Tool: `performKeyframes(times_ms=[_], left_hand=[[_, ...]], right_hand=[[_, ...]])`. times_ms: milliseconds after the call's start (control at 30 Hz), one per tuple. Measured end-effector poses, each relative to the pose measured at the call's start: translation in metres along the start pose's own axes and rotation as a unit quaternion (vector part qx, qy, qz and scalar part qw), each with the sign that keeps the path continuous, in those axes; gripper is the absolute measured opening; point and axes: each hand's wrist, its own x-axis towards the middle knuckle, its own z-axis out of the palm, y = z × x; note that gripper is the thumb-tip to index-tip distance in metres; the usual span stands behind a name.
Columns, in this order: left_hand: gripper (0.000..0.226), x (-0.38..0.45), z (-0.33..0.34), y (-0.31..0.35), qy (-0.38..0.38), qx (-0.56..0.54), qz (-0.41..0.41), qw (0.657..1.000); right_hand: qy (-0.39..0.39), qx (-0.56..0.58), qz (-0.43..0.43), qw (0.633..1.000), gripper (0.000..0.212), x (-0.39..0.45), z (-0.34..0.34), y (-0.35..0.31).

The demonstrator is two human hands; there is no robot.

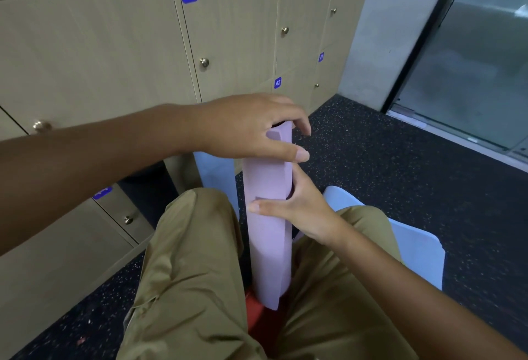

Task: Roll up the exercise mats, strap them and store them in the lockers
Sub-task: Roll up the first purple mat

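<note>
Ahead of my hands: the lockers (234, 45) form a closed wall, doors shut, knobs sticking out.
Between my hands: the rolled purple mat (268, 239) stands upright, filling the gap between my knees.
Left hand (245, 128): it caps the mat's top end.
Right hand (297, 211): it grips the mat's middle.
Under my left forearm: a dark opening in the lockers (148, 185), just beside a pale blue mat (217, 174) standing at its edge.
Right of my right hand: another pale blue mat (414, 248) lies on the floor.
Further right: bare speckled floor (385, 165), up to a glass door (471, 59).
Below my hands: my legs (185, 274) crowd both sides.
</note>
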Motion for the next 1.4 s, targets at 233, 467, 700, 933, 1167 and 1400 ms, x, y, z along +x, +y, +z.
performKeyframes(times_ms=[233, 467, 700, 933, 1167, 1400], left_hand=[[0.067, 0.002, 0.008, 0.002, 0.012, 0.036, 0.015, 0.999], [0.066, 0.009, 0.017, -0.004, 0.019, 0.036, -0.016, 0.999], [0.054, 0.009, 0.005, 0.016, 0.065, -0.007, 0.035, 0.997], [0.051, -0.008, 0.039, 0.018, 0.070, 0.046, 0.035, 0.996], [0.059, -0.006, 0.013, 0.023, 0.008, 0.095, 0.001, 0.995], [0.066, -0.009, 0.028, 0.012, -0.001, 0.052, -0.024, 0.998]], right_hand=[[0.038, -0.007, -0.016, 0.999, 0.080, 0.000, 0.001, 0.013], [0.058, 0.001, -0.019, 0.998, 0.091, -0.002, 0.010, 0.027], [0.089, 0.009, -0.051, 0.995, 0.087, -0.011, 0.008, 0.017], [0.066, -0.048, 0.005, 0.997, 0.099, -0.039, 0.021, 0.057], [0.067, -0.039, -0.023, 0.997, 0.090, -0.028, 0.017, 0.037], [0.029, -0.060, 0.029, 0.997, 0.087, -0.038, 0.018, 0.065]])
